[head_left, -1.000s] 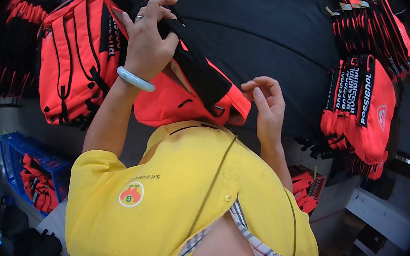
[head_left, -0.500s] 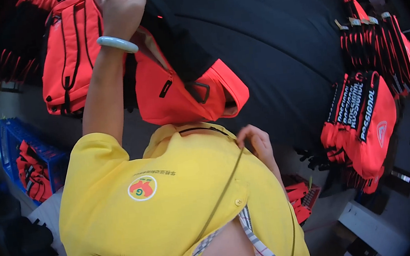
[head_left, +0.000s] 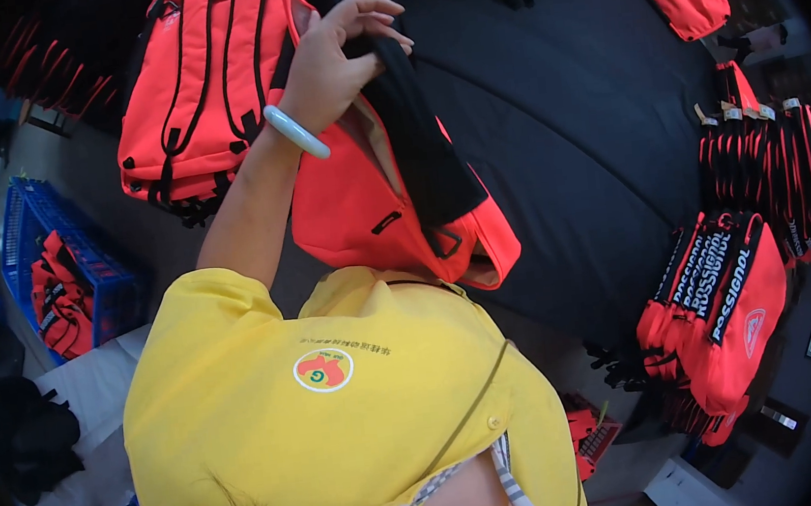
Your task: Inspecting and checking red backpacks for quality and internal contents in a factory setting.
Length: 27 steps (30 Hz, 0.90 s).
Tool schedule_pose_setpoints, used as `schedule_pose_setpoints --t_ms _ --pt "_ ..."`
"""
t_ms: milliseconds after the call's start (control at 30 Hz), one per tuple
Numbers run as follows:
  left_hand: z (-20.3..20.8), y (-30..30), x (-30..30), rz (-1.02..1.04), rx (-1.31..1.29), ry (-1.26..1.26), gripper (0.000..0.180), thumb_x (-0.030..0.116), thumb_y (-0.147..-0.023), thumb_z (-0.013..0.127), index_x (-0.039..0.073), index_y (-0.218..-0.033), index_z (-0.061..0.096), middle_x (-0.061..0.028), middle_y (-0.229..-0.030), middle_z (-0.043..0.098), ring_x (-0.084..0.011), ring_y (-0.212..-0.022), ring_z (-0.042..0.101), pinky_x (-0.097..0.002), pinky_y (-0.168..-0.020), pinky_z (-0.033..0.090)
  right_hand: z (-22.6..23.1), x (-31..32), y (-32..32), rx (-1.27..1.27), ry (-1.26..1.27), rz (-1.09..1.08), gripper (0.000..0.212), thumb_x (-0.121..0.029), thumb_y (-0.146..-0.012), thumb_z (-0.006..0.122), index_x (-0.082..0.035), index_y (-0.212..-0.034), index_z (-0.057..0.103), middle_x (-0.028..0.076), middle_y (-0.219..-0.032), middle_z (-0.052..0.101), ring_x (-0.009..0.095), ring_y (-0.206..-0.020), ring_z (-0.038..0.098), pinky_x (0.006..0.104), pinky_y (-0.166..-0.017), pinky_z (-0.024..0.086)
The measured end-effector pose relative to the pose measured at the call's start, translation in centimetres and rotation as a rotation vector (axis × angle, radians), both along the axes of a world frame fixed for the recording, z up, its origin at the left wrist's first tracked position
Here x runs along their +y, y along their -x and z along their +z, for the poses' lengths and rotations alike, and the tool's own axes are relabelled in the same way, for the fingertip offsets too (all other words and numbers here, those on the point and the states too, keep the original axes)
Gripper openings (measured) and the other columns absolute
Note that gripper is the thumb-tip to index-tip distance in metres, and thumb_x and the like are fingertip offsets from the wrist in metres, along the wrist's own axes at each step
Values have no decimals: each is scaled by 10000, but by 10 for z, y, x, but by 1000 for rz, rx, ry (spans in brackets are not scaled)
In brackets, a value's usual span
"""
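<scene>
The left hand (head_left: 345, 54), a pale bluish bangle (head_left: 296, 131) around its wrist, lies with bent fingers over the black panel of a coral-red fabric bag (head_left: 350, 214) on a black-covered table (head_left: 552, 139). Left of it lies a coral-red backpack with black-edged straps (head_left: 209, 76); upright red-and-black bags (head_left: 750, 316) stand together at right. A blue plastic crate (head_left: 16, 230) holds red-and-black pieces (head_left: 63, 304).

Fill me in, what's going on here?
A person in a yellow shirt is handling a red-and-black bag on a dark-covered table. Their left hand is at the bag's black panel, though how firmly it grips is unclear; the right hand is out of view. The bag is partly open, its pale lining showing. A red backpack lies to the left, and stacked red bags are at the right.
</scene>
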<state>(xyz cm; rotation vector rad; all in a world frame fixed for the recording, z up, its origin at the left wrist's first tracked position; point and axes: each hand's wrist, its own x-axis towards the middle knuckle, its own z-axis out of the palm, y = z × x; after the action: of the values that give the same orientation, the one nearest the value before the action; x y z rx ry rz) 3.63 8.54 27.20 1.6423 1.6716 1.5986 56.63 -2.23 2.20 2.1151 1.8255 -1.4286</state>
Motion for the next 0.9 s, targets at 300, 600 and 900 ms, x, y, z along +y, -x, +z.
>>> schedule_pose_setpoints --t_ms 300,600,900 --pt "-5 -9 -17 27 41 0 460 -162 -747 536 39 -1159 573 -79 -948 701 -178 -972 674 -267 -954 482 150 59 45 360 -231 -82 263 -39 -968 442 -4 -1205 552 20 -724 542 85 -632 521 234 -595 443" --pt "-19 -3 -27 14 69 -66 348 -85 -823 600 58 -1140 591 -37 -934 718 -149 -972 675 -353 -1132 290 253 132 225 487 -766 354 129 -131 -910 631 -8 -948 631 15 -638 537 49 -598 475 233 -541 400" --pt "-18 2 -56 1 -186 -37 413 -175 -761 562 27 -1121 582 -66 -939 691 -155 -978 671 -235 -907 503 266 145 325 533 -918 825 225 -189 -830 724 -29 -961 637 113 -720 620 234 -556 575 301 -535 459"
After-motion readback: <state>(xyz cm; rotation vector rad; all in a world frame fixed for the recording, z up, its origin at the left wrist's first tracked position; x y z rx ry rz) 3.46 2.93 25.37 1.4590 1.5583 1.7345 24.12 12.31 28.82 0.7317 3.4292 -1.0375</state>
